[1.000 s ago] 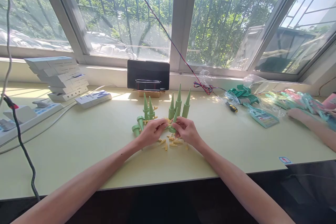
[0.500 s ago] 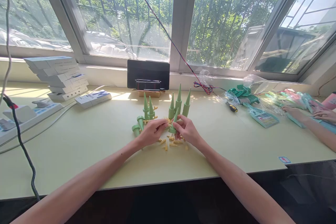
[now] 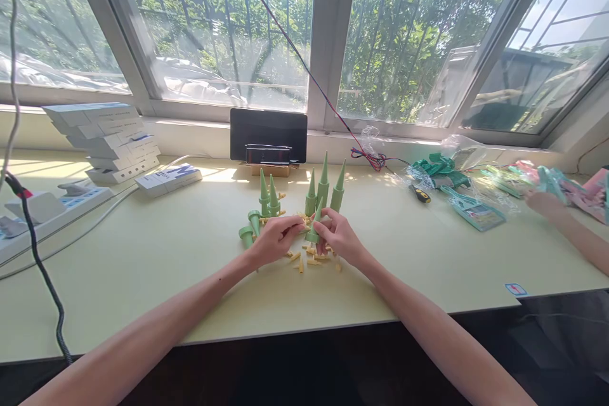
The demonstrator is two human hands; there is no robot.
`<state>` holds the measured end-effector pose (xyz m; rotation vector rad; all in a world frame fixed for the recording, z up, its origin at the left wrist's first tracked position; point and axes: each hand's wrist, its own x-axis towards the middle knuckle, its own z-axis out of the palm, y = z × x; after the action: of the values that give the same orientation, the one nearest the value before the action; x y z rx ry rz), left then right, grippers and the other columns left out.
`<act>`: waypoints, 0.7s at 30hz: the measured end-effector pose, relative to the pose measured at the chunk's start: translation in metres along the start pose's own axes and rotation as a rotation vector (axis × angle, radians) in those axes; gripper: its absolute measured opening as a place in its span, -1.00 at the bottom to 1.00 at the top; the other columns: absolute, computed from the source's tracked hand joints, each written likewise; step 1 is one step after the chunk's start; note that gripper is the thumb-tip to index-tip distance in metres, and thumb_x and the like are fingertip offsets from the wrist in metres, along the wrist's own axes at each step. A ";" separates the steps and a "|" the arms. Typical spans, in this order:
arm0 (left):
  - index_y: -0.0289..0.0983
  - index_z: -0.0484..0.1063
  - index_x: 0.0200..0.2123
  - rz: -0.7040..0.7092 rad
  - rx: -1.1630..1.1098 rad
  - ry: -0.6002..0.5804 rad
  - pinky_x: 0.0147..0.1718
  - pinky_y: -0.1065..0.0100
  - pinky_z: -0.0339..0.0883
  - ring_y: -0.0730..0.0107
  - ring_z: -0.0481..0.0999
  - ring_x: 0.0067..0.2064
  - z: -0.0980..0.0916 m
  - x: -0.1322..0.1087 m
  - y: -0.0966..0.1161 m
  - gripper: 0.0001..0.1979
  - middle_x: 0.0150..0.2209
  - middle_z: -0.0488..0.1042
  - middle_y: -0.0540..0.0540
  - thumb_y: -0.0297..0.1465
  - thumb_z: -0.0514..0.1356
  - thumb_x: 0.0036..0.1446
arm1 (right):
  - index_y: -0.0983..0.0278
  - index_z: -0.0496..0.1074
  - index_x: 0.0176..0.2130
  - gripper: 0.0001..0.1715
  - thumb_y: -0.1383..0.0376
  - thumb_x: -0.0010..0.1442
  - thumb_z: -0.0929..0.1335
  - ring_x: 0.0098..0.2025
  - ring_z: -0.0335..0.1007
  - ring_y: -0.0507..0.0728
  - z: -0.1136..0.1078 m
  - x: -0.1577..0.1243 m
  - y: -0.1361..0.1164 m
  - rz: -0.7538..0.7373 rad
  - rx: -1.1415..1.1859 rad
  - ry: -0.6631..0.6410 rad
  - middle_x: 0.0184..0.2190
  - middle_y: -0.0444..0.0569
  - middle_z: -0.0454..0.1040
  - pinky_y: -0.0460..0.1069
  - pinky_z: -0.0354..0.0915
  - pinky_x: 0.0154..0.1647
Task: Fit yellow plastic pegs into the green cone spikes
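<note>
A co-worker's hand (image 3: 545, 203) shifts rightward, while the right hand (image 3: 339, 235) has fingers clamped on a pale-green plastic cone (image 3: 317, 216), which may slip if the left hand (image 3: 280, 236), its hold unclear, pushes crookedly.

Counter (image 3: 143, 279) runs along under the windows (image 3: 238, 32). Far left there's a power strip (image 3: 57, 223), a stack of boxes (image 3: 111, 139) behind it and a loose box (image 3: 169, 181) just right of the stack. Tablet (image 3: 269, 127) is at the back, roughly center. In front of that: left spikes (image 3: 264, 198), then right spikes (image 3: 323, 190) a bit over, with pegs (image 3: 301, 264) scattered nearer the front edge. Way right, wire bundle (image 3: 371, 160) at the back, then a hand tool (image 3: 420, 194), then plastic bags (image 3: 480, 212).
</note>
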<state>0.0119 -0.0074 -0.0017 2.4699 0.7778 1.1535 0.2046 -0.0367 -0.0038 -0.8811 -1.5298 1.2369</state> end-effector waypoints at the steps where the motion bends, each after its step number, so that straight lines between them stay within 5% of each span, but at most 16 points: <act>1: -0.30 0.29 -0.49 0.002 -0.001 0.001 -0.56 0.47 -0.02 0.55 0.04 -0.54 0.000 0.000 0.000 -0.69 -0.60 0.11 0.09 -0.35 0.04 0.33 | 0.24 0.25 -0.17 -0.60 0.02 0.18 0.37 -0.72 0.32 0.04 0.000 0.000 -0.001 0.009 0.014 -0.010 -0.68 -0.27 0.37 -0.10 0.23 -0.71; 14: -0.28 0.20 -0.53 0.009 0.010 -0.015 -0.56 0.46 -0.01 0.54 0.02 -0.54 0.000 0.000 -0.002 -0.67 -0.60 0.07 0.10 -0.37 0.02 0.33 | 0.17 0.15 -0.13 -0.60 0.07 0.20 0.38 -0.67 0.37 -0.03 -0.001 0.001 0.017 -0.159 -0.105 0.079 -0.45 -0.28 0.39 -0.13 0.24 -0.68; 21: -0.29 0.21 -0.51 0.002 -0.012 -0.025 -0.55 0.47 -0.02 0.55 0.03 -0.54 -0.001 0.000 0.000 -0.69 -0.59 0.06 0.10 -0.38 0.04 0.33 | 0.22 0.18 -0.15 -0.60 0.01 0.21 0.34 -0.68 0.38 0.03 0.000 -0.001 0.004 -0.050 -0.031 -0.012 -0.60 -0.29 0.36 -0.11 0.23 -0.72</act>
<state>0.0109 -0.0074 -0.0014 2.4707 0.7598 1.1230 0.2048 -0.0370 -0.0079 -0.8525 -1.5749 1.1871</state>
